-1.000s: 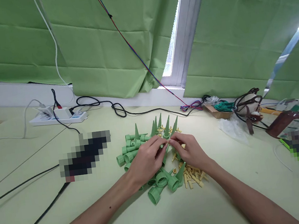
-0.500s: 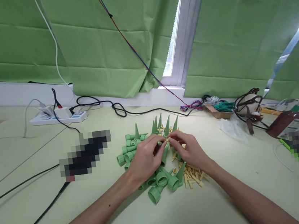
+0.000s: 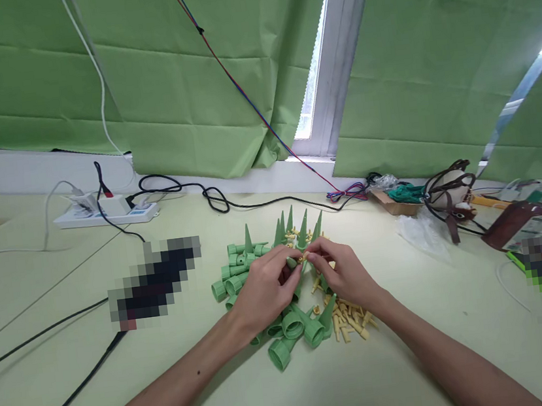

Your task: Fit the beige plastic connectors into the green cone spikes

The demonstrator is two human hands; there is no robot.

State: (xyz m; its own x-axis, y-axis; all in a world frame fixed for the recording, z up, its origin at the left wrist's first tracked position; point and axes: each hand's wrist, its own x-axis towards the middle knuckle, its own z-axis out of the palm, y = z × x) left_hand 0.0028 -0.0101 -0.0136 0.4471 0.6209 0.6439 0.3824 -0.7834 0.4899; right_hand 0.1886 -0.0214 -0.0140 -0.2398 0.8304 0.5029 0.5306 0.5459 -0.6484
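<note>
My left hand [image 3: 271, 282] is closed around a green plastic piece [image 3: 291, 263], likely one of the spikes; most of it is hidden by the fingers. Facing it, my right hand [image 3: 343, 270] pinches a small yellow plastic fitting [image 3: 301, 259] that meets my left fingertips. Whether the fitting sits inside the green piece cannot be made out. Under and around both hands lie several green plastic spikes with wide ribbed collars [image 3: 280, 353], some standing point up. A heap of yellow fittings [image 3: 349, 320], some T-shaped, lies below my right hand.
A white power strip [image 3: 104, 213] and black cables [image 3: 216, 200] run along the back of the table. At left lies a blurred-out dark object [image 3: 162, 279]. To the right are a clear plastic bag [image 3: 420, 234], a small cardboard box [image 3: 392, 204] and a brown object [image 3: 515, 225].
Both hands stay in nearly the same place. The fingertips have shifted slightly, and the green piece in my left hand has tilted a little.
</note>
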